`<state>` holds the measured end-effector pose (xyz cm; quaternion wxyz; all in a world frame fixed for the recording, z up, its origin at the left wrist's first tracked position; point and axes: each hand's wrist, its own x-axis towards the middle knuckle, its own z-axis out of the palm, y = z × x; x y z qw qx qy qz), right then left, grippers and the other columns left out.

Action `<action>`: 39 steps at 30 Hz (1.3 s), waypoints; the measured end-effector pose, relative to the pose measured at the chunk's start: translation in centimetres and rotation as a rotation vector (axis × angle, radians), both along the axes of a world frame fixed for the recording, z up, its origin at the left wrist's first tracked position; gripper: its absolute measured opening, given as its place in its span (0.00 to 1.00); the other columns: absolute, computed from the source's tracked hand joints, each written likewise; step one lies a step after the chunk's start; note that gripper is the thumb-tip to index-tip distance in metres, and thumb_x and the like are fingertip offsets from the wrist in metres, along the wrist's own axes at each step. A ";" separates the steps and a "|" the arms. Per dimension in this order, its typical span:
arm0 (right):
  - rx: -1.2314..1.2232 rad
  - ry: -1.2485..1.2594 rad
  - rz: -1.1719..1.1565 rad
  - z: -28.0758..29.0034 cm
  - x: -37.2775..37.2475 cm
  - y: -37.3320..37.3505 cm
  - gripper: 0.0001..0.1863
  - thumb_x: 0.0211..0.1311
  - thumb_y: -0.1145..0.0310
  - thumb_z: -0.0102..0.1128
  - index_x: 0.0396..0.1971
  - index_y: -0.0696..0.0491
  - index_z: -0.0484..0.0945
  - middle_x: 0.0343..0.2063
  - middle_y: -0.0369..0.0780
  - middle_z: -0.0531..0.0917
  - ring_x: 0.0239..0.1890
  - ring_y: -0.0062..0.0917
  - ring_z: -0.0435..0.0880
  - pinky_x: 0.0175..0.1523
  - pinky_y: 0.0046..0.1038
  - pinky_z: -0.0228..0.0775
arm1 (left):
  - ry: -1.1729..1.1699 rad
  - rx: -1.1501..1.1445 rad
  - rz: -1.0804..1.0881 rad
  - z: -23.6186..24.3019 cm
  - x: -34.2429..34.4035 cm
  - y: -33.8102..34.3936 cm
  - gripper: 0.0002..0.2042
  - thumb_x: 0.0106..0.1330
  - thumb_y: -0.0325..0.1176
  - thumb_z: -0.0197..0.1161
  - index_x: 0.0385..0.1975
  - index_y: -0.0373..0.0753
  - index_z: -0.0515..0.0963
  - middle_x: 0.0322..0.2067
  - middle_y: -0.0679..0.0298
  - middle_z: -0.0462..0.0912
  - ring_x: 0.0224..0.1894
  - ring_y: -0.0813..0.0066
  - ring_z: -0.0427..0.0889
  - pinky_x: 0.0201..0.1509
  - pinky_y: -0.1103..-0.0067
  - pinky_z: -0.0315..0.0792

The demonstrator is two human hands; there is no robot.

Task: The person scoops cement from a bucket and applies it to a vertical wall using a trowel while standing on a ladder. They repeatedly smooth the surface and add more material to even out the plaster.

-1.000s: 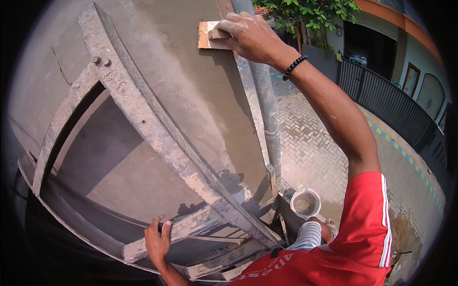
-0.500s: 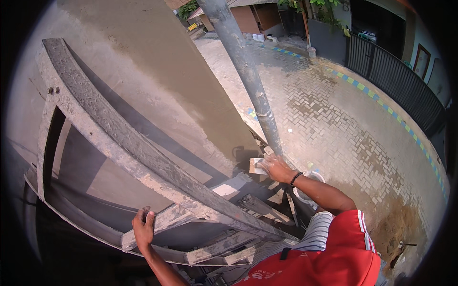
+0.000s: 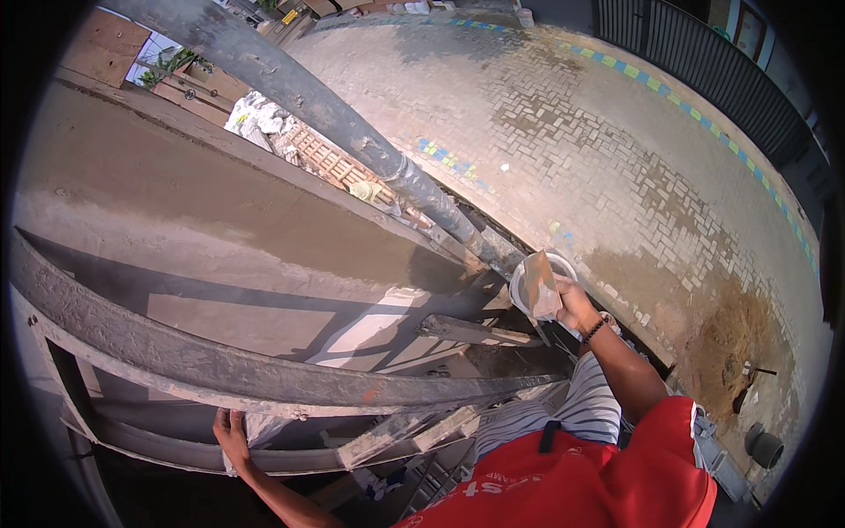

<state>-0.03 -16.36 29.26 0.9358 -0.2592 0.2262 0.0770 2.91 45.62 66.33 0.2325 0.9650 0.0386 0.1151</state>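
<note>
In my right hand (image 3: 575, 306) is a flat, rectangular plastering float (image 3: 540, 280), its face brown and grey with mortar. It tilts upright over a white bucket (image 3: 518, 295); the float and hand hide much of the bucket's inside. My left hand (image 3: 231, 435) is closed round a pale crosspiece (image 3: 264, 429) of a curved, mortar-crusted frame (image 3: 264, 383), its fingertips against the lower edge of the long beam. Beyond the frame stretches a wall (image 3: 202, 207) with darker, damp-looking plaster along its upper part and paler grey below.
A thick grey pole (image 3: 352, 141) slants past the wall's end. Behind it lie white sacks (image 3: 255, 119) and a bamboo rack (image 3: 321, 154). A plank (image 3: 475, 332) lies by the bucket. Far below are paving (image 3: 563, 132), a sand heap (image 3: 717, 339) and a dark gate (image 3: 704, 70).
My right hand has brought the float from the wall's end down over the bucket. The view has turned right and down; my left hand stays on the frame.
</note>
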 end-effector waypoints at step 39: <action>-0.051 0.444 -0.489 -12.5 -14.4 -3.9 0.20 0.75 0.68 0.44 0.61 0.59 0.70 0.55 0.40 0.79 0.54 0.29 0.80 0.58 0.32 0.73 | 0.759 -1.150 0.646 -71.7 0.4 -50.4 0.24 0.59 0.28 0.62 0.58 0.40 0.72 0.48 0.54 0.82 0.43 0.49 0.84 0.52 0.58 0.76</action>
